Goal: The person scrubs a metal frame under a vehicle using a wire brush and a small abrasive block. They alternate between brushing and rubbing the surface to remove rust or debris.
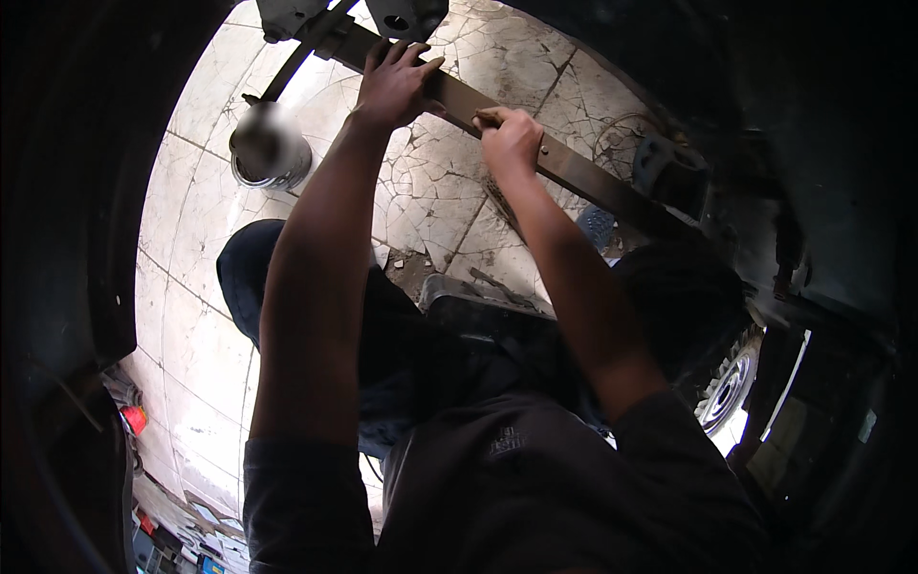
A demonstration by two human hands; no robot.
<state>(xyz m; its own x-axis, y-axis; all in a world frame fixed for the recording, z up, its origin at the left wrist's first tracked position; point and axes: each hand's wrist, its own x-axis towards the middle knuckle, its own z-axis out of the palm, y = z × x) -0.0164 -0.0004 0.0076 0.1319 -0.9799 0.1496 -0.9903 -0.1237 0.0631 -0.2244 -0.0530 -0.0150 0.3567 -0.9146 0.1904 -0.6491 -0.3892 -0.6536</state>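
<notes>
A long brown metal beam (463, 99) runs slantwise across the upper middle, from the upper left down to the right. My left hand (392, 84) lies on it with the fingers spread over its far edge. Farther right along the beam, my right hand (512, 139) is closed, its fingers curled against the near side. Something small and dark shows at those fingertips, but its kind cannot be made out. A round bolt head or hole (544, 150) sits in the beam just right of this hand.
A metal can (274, 177) stands on the cracked tile floor (206, 105) at left. Dark metal brackets (406, 17) hang at the beam's upper end. Dark vehicle body parts surround the view. A wheel (732, 387) is at lower right. Loose debris (411, 271) lies between my legs.
</notes>
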